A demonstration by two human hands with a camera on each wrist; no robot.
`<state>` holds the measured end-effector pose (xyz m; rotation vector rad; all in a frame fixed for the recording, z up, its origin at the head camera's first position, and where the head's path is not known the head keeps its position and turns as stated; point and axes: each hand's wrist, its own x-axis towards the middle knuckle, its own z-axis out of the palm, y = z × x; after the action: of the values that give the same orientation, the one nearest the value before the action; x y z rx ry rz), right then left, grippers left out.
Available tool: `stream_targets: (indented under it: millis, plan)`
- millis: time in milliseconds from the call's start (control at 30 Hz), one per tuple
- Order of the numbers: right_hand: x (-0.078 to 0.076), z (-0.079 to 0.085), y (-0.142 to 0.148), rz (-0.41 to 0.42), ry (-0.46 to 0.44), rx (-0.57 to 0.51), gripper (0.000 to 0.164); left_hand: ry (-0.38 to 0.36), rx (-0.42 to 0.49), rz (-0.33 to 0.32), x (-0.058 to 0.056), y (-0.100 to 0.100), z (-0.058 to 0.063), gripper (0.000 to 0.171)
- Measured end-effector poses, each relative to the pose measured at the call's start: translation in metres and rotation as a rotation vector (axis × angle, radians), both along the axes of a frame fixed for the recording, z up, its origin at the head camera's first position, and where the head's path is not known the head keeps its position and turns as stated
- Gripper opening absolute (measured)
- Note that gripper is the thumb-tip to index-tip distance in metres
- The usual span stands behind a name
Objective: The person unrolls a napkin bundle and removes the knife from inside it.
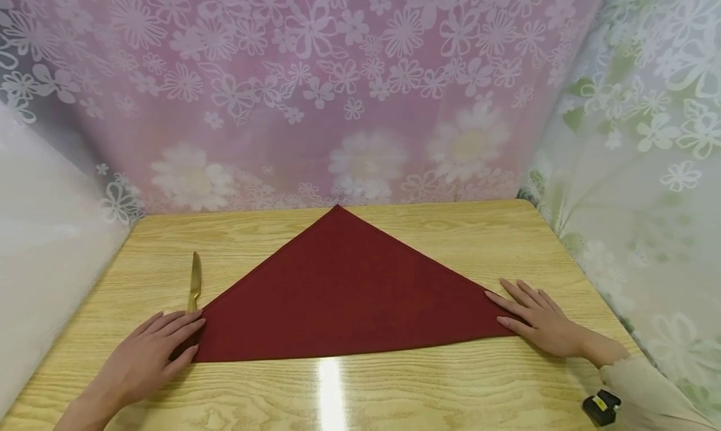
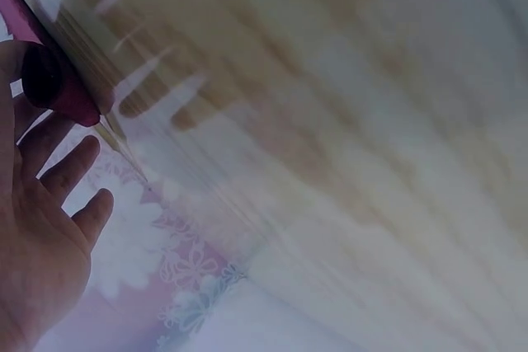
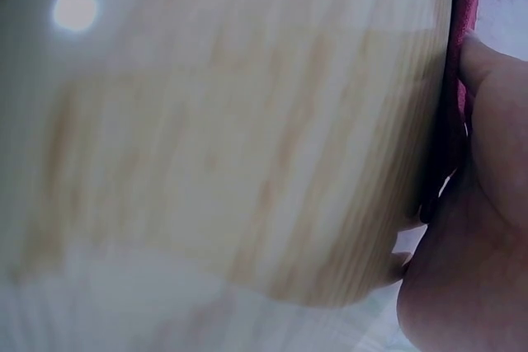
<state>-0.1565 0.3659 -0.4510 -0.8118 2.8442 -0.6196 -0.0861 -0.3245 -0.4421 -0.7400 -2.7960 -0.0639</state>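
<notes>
A dark red cloth napkin (image 1: 349, 293) lies on the table as a wide triangle, its peak at the far edge. My left hand (image 1: 146, 356) holds its left end, thumb near the front edge and fingers along the upper side. Cloth curls between thumb and fingers there, and the left wrist view shows the raised red cloth (image 2: 74, 96) with a dark hollow. On the right end rests my right hand (image 1: 541, 321), fingers spread and fairly straight, thumb on the cloth. A strip of red cloth (image 3: 464, 63) shows beside that thumb in the right wrist view.
A gold-coloured knife (image 1: 194, 281) lies just beyond the left hand, its handle partly hidden by the fingers. The wood-grain table (image 1: 270, 393) is bounded by a pink floral curtain (image 1: 293, 131) behind and pale hangings at both sides. A small black object (image 1: 601, 407) sits by the right sleeve.
</notes>
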Motion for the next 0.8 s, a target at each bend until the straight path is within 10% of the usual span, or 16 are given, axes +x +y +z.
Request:
stream_targets:
  millis: [800]
  plan:
    - [0.000,0.000,-0.001,0.001,0.015,0.002,0.051,-0.037,-0.004,0.102,0.020,-0.032,0.002,0.045]
